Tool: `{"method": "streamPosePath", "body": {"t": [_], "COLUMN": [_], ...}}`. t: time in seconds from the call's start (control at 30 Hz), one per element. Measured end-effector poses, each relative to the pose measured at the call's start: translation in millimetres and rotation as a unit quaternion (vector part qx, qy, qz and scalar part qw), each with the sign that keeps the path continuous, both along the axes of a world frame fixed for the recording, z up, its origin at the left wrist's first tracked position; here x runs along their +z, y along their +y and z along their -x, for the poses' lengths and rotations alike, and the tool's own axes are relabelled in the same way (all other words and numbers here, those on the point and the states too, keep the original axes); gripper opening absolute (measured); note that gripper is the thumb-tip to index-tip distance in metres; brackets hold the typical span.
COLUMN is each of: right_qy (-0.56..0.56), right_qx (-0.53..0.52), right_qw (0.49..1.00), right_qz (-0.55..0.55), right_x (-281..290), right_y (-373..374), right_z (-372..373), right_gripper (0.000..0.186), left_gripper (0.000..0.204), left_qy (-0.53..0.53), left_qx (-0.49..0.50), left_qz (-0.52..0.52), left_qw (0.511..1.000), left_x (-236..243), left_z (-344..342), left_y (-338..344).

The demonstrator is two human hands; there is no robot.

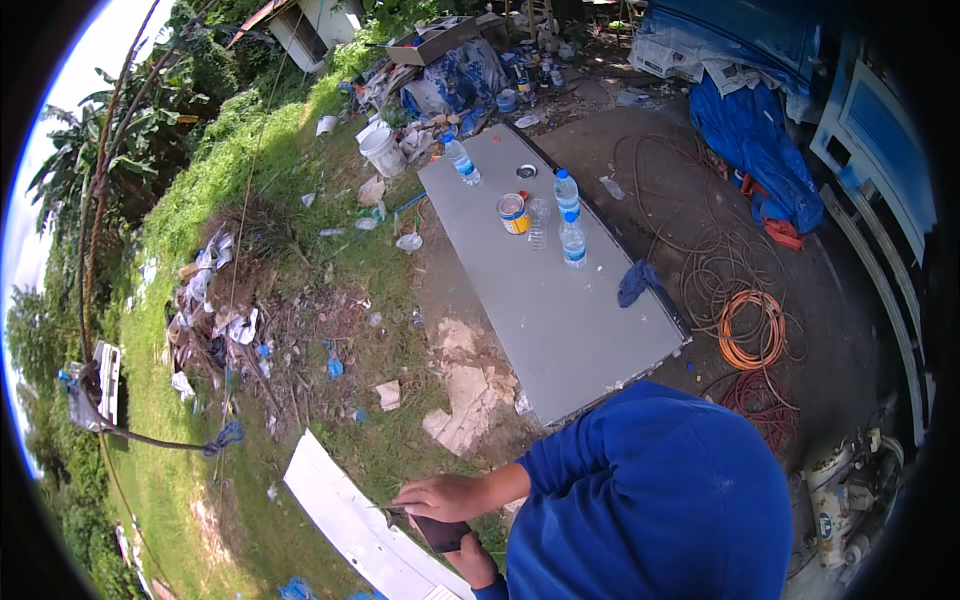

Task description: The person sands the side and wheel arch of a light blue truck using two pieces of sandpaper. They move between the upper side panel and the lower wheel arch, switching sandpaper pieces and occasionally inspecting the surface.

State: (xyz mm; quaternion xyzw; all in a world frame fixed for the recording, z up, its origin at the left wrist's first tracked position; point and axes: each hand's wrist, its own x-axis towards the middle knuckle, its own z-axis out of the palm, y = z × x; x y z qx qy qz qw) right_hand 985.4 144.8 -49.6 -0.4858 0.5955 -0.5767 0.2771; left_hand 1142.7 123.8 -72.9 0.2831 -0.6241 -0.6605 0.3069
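Note:
Both my hands are close together at the lower middle, over a long white panel [345, 510] with a notched edge. My left hand [468, 556] is the lower one, its fingers closed on a dark brown flat piece [440, 533]. Just above it, my right hand [440, 497] reaches in from a blue sleeve [580, 450], with its fingers together over a thin flat strip [395, 506] that juts out to the left. The exact kind of either held thing is too small to tell. Part of my left hand and wrist is hidden.
A grey flat panel [560, 320] bears a paint can [513, 213], a lid [526, 172], several plastic bottles [573, 240] and a dark blue rag [637, 283]. To the right lie an orange hose coil [752, 330] and a compressor [835, 510]. White buckets [382, 150] and litter stand left.

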Motion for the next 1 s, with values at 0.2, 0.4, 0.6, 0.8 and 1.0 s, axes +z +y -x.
{"method": "streamPosePath", "body": {"t": [0.2, 0.4, 0.6, 0.8, 1.0], "right_qy": [-0.007, 0.046, 0.003, -0.020, -0.032], "right_qx": [-0.185, -0.240, -0.245, -0.241, -0.232], "right_qw": [0.983, 0.970, 0.969, 0.970, 0.972], "right_qz": [-0.020, -0.002, -0.024, -0.036, -0.033], "right_x": [-14.8, -35.4, -40.1, -23.9, -32.7], "right_y": [-53.0, -149.9, -212.3, -239.7, -261.5], "right_z": [66.1, 77.5, 92.7, 132.6, 195.8], "right_gripper": [0.039, 0.041, 0.043, 0.042, 0.045], "left_gripper": [0.091, 0.104, 0.084, 0.087, 0.085], "left_qy": [-0.140, 0.077, 0.094, 0.122, 0.079], "left_qx": [-0.240, -0.293, -0.260, -0.254, -0.198], "left_qz": [-0.024, -0.021, -0.039, -0.090, -0.083], "left_qw": [0.960, 0.953, 0.960, 0.955, 0.973], "left_x": [-22.9, -17.0, -38.9, -22.9, -43.5], "left_z": [53.6, 106.0, 139.8, 202.0, 279.4], "left_y": [-123.8, -220.1, -298.2, -343.2, -376.1]}}
